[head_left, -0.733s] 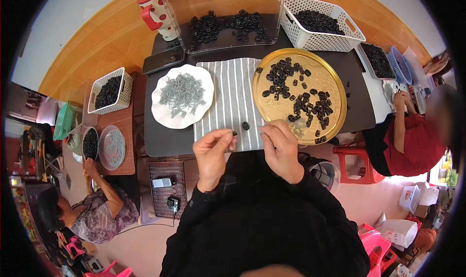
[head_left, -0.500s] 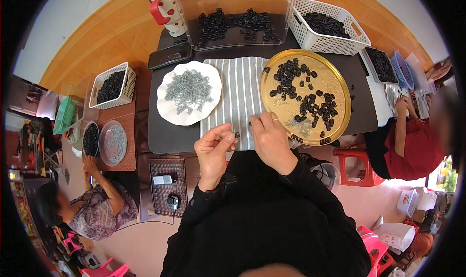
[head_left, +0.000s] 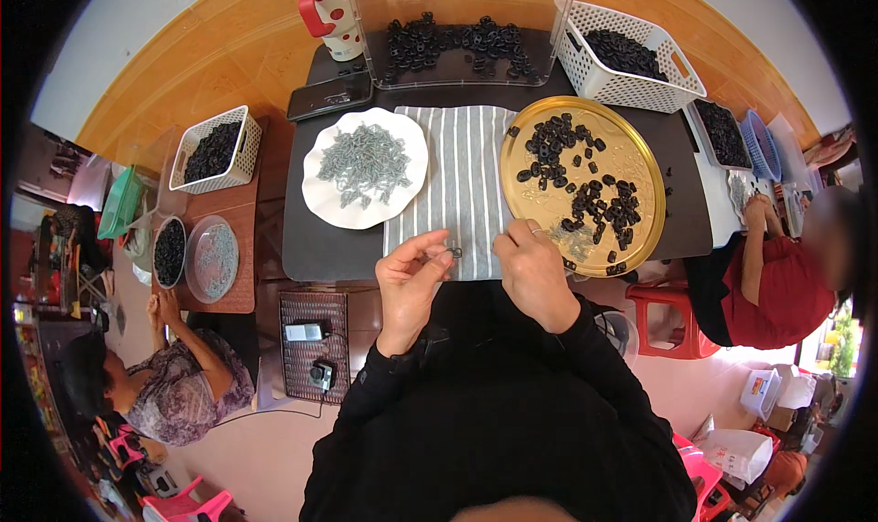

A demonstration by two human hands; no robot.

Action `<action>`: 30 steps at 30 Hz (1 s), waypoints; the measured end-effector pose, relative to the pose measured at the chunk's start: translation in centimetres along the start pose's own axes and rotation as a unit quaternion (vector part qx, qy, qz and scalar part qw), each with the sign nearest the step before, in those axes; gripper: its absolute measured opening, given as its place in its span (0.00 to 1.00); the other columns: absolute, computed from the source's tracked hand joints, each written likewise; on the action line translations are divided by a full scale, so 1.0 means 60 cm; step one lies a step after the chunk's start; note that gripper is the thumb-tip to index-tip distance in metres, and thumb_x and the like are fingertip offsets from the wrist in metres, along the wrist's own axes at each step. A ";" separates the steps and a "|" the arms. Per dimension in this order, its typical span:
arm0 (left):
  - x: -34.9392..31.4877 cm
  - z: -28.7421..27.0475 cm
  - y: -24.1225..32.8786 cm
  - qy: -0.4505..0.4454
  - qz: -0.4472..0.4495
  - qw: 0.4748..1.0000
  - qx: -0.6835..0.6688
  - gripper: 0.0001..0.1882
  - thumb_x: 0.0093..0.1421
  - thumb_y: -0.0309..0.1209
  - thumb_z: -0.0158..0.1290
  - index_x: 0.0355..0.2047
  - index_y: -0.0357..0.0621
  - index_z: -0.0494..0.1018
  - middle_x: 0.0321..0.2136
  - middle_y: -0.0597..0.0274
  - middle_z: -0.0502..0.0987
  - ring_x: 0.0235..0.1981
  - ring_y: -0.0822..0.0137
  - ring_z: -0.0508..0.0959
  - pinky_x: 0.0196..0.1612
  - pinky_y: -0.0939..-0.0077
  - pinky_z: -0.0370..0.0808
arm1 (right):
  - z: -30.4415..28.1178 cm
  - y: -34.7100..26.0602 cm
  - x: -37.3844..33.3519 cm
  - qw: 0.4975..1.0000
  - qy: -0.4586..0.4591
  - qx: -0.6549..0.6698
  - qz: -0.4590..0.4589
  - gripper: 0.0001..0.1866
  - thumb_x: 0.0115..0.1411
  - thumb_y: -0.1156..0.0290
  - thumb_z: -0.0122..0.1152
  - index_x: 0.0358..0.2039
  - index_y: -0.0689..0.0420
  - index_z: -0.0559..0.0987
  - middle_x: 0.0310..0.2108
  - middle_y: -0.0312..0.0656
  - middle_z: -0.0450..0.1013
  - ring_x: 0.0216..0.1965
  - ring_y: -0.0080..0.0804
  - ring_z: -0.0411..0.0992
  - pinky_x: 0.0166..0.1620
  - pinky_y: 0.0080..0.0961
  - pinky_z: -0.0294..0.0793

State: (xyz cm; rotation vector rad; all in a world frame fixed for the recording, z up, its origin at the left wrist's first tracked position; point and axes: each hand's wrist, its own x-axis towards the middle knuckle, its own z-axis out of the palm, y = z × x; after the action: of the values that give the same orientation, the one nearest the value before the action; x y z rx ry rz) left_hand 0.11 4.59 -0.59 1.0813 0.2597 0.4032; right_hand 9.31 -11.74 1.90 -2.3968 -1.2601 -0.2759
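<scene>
My left hand (head_left: 409, 293) pinches a small black plastic piece (head_left: 455, 252) between thumb and fingertips, above the near end of a grey-and-white striped cloth (head_left: 457, 170). My right hand (head_left: 535, 277) is closed, its fingers curled down by the cloth's right side and the near left rim of a round gold tray (head_left: 647, 220); whatever it may hold is hidden. Loose black oval pieces (head_left: 599, 202) lie scattered over the tray. Left of the cloth, a white scalloped plate (head_left: 315, 188) bears a heap of small silvery metal parts (head_left: 364, 163).
Behind stand a clear bin (head_left: 462, 78) and a white basket (head_left: 631, 92), both with black pieces, beside a phone (head_left: 329, 96) and a dotted tumbler (head_left: 334, 23). People sit working at left (head_left: 187, 385) and right (head_left: 777, 279). A red stool (head_left: 663, 316) is beneath the tray side.
My right hand has drawn away to the right from my left hand, and the dark bit at its fingertips no longer shows. The left still pinches its black piece. The whole view has shifted slightly.
</scene>
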 end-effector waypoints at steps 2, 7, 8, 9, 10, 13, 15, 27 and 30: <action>-0.001 0.003 0.000 0.000 0.001 1.000 0.008 0.15 0.57 0.16 0.55 0.46 0.34 0.76 0.29 0.65 0.78 0.27 0.78 0.74 0.31 0.85 0.72 | 0.003 -0.004 0.001 0.999 0.031 -0.017 0.002 0.07 0.41 0.80 0.56 0.24 0.61 0.72 0.27 0.46 0.65 0.33 0.45 0.68 0.35 0.33 0.70; -0.003 0.008 0.002 0.014 0.008 1.000 0.013 0.15 0.57 0.16 0.56 0.45 0.33 0.76 0.29 0.65 0.78 0.27 0.79 0.73 0.30 0.86 0.71 | 0.024 -0.010 -0.005 0.997 0.059 -0.050 -0.028 0.07 0.42 0.80 0.57 0.25 0.62 0.74 0.27 0.47 0.66 0.32 0.45 0.68 0.34 0.34 0.70; -0.003 0.005 0.003 0.016 0.009 1.000 0.014 0.15 0.57 0.16 0.56 0.45 0.33 0.76 0.29 0.65 0.78 0.27 0.79 0.73 0.30 0.86 0.71 | 0.019 -0.008 -0.010 0.997 0.071 0.028 0.004 0.06 0.44 0.81 0.56 0.26 0.63 0.74 0.27 0.47 0.66 0.32 0.45 0.68 0.34 0.35 0.70; -0.003 0.003 0.003 0.011 0.012 1.000 0.019 0.14 0.57 0.16 0.56 0.45 0.33 0.77 0.29 0.66 0.78 0.27 0.80 0.73 0.31 0.86 0.71 | 0.012 -0.004 -0.014 0.990 0.082 0.105 0.036 0.05 0.45 0.81 0.56 0.26 0.63 0.74 0.28 0.48 0.66 0.32 0.46 0.68 0.34 0.36 0.70; -0.003 0.001 0.004 0.006 0.015 1.000 0.024 0.14 0.57 0.16 0.55 0.45 0.34 0.77 0.30 0.66 0.78 0.27 0.80 0.74 0.31 0.86 0.72 | -0.001 0.007 -0.012 0.988 0.086 0.118 0.041 0.03 0.48 0.82 0.55 0.26 0.64 0.74 0.28 0.49 0.66 0.33 0.47 0.69 0.36 0.37 0.70; -0.004 0.000 0.003 0.012 0.005 0.999 0.035 0.14 0.57 0.16 0.55 0.45 0.34 0.77 0.29 0.66 0.78 0.27 0.80 0.73 0.31 0.87 0.71 | -0.017 0.022 -0.002 0.983 0.125 0.115 0.065 0.06 0.48 0.83 0.54 0.28 0.65 0.75 0.29 0.50 0.66 0.33 0.48 0.68 0.37 0.37 0.70; -0.005 0.005 0.002 0.008 0.002 1.000 0.029 0.14 0.57 0.16 0.55 0.45 0.34 0.77 0.29 0.67 0.78 0.27 0.80 0.73 0.31 0.87 0.71 | -0.019 0.018 0.001 0.990 0.093 0.087 0.066 0.10 0.47 0.83 0.54 0.32 0.65 0.76 0.30 0.49 0.66 0.34 0.47 0.68 0.37 0.36 0.70; -0.011 0.018 0.004 -0.005 -0.008 1.000 0.026 0.15 0.56 0.15 0.56 0.44 0.35 0.77 0.29 0.67 0.78 0.26 0.80 0.72 0.30 0.87 0.70 | -0.020 0.023 -0.010 0.989 -0.021 0.148 -0.010 0.08 0.48 0.83 0.57 0.32 0.65 0.76 0.25 0.44 0.66 0.29 0.39 0.69 0.34 0.30 0.69; -0.013 0.028 0.005 -0.015 -0.020 0.999 0.039 0.15 0.56 0.15 0.56 0.45 0.35 0.77 0.29 0.67 0.78 0.27 0.80 0.73 0.31 0.87 0.70 | -0.033 0.004 -0.012 0.894 0.035 0.409 0.179 0.05 0.54 0.83 0.58 0.33 0.66 0.77 0.25 0.37 0.71 0.25 0.24 0.69 0.31 0.20 0.68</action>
State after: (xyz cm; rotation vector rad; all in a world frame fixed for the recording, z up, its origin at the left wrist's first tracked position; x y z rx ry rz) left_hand 0.03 3.04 0.43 1.1568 0.2722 0.3424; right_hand 9.15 -13.29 3.33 -1.7879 -0.6664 0.2439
